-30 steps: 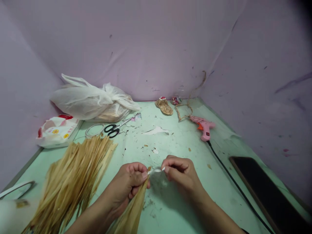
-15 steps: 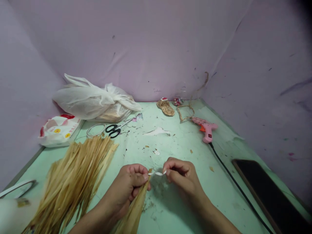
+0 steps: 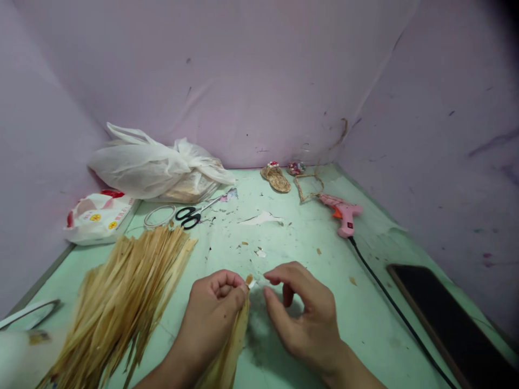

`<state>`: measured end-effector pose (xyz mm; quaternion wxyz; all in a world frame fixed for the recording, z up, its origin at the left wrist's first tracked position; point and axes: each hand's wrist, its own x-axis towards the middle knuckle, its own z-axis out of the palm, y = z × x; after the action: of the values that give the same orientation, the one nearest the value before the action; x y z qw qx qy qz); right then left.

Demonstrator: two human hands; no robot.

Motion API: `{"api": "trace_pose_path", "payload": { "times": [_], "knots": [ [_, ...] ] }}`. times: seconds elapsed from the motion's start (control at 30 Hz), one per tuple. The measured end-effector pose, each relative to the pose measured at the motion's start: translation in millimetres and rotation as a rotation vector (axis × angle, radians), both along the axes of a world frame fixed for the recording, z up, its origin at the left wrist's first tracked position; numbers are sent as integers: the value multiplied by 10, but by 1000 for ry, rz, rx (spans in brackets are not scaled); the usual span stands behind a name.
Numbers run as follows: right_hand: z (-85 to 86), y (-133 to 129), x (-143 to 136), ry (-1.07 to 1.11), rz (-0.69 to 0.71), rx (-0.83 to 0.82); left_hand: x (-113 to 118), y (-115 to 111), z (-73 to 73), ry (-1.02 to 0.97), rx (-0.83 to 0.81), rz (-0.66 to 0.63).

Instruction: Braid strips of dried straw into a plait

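Between the thumb and fingers of my left hand (image 3: 217, 308) is the top end of a dried leaf strip (image 3: 233, 346), which hangs down toward the front edge. A small white tie (image 3: 252, 283) shows at that tip, beside my left thumb. My right hand (image 3: 304, 313) is just to the right, with thumb and forefinger apart and nothing visible between them. To the left lies a thick bundle of dried tan leaf strips (image 3: 117, 297), touching neither hand.
Black-handled scissors (image 3: 190, 217) and a white ring (image 3: 160, 216) lie beyond the bundle. A white plastic bag (image 3: 158, 167) and a packet (image 3: 101, 216) sit back left. At right are a pink glue gun (image 3: 344, 213), its cable (image 3: 385, 292) and a dark phone-like slab (image 3: 450, 324). Woven slippers (image 3: 275, 178) rest by the wall.
My right hand has let go of the white tie's end and opened its fingers. The tie, stretched between my hands before, now shows only as a short piece at the strip's tip.
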<state>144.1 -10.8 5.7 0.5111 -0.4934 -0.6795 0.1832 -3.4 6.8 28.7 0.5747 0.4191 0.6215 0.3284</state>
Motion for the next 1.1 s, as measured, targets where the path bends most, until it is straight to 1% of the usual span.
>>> {"api": "trace_pose_path", "payload": {
  "times": [0.1, 0.23, 0.37, 0.5, 0.57, 0.63, 0.8, 0.9, 0.97, 1.1],
  "knots": [
    [-31, -17, -12, -115, 68, 42, 21, -13, 34, 40, 16, -19],
    [-38, -26, -18, -216, 89, 68, 44, -21, 58, 56, 33, -48],
    [-20, -29, -30, -221, 75, 69, 58, -34, 72, 61, 41, -45],
    [-24, -15, -61, -144, 39, 20, 66, -48, 77, 19, 21, -59],
    [-22, -7, -81, -74, 28, -46, 71, -54, 69, -12, -1, -59],
    [-8, 1, -102, 7, 17, -146, 75, -59, 48, -43, -23, -55],
    [61, 24, -143, 244, -16, -507, 71, -69, -22, -107, -23, -49],
    [76, 40, -139, 361, 7, -684, 66, -67, -26, -110, -21, -42],
    [72, 50, -127, 411, 24, -727, 64, -59, -12, -100, -16, -25],
    [59, 55, -103, 433, 19, -707, 60, -38, 15, -45, 3, -31]
  ]
}}
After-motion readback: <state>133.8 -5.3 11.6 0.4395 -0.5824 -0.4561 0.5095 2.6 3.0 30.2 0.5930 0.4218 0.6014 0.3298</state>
